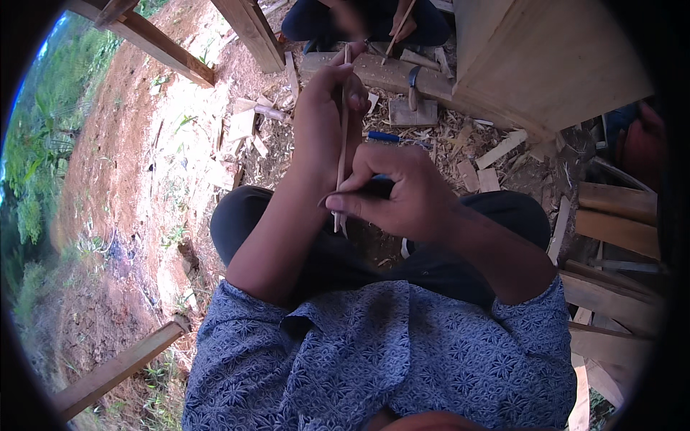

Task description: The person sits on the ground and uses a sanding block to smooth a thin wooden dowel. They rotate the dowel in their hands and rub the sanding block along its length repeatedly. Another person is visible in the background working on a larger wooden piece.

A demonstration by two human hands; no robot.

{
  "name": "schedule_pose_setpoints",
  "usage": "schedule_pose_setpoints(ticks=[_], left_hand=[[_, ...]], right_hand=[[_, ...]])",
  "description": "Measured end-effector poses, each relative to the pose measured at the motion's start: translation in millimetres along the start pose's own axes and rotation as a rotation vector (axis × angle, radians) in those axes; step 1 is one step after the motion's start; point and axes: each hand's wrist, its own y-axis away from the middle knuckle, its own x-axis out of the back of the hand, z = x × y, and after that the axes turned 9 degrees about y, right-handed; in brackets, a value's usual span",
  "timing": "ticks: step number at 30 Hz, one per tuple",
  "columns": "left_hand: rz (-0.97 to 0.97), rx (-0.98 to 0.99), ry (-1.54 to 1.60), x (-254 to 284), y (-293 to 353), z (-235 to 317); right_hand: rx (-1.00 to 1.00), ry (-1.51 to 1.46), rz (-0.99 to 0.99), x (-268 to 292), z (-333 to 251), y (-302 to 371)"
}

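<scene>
A thin pale wooden stick [343, 144] runs lengthwise in front of me, between my two hands. My left hand [334, 90] is closed around its far part, with the far tip showing past the fingers. Nearer my lap, my right hand [402, 188] pinches the stick close to its near end, between thumb and bent forefinger. A thin dark edge shows beside the right thumb; I cannot tell whether it is a blade. A thin curled sliver [344, 231] hangs by the stick's near end.
Wood shavings and offcuts cover the ground ahead. A curved knife [413, 87] rests by a flat wood block [412, 113], near a blue-handled tool [383, 136]. Across from me sits another person [366, 20] holding a stick. A large wooden panel [553, 65] stands right; boards [618, 208] lie beyond.
</scene>
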Motion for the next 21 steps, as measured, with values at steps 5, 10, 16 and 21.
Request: schedule_pose_setpoints(ticks=[5,10,16,21], left_hand=[[0.047,0.029,0.013,-5,7,1],[0.095,0.079,-0.020,-11,9,2],[-0.004,0.029,0.016,-1,3,-1],[0.025,0.036,0.043,-5,12,-3]], right_hand=[[-0.023,0.079,0.031,4,0,-1],[-0.067,0.163,0.055,13,2,-6],[-0.103,0.069,0.110,17,9,-12],[0.016,0.033,-0.022,3,-4,3]])
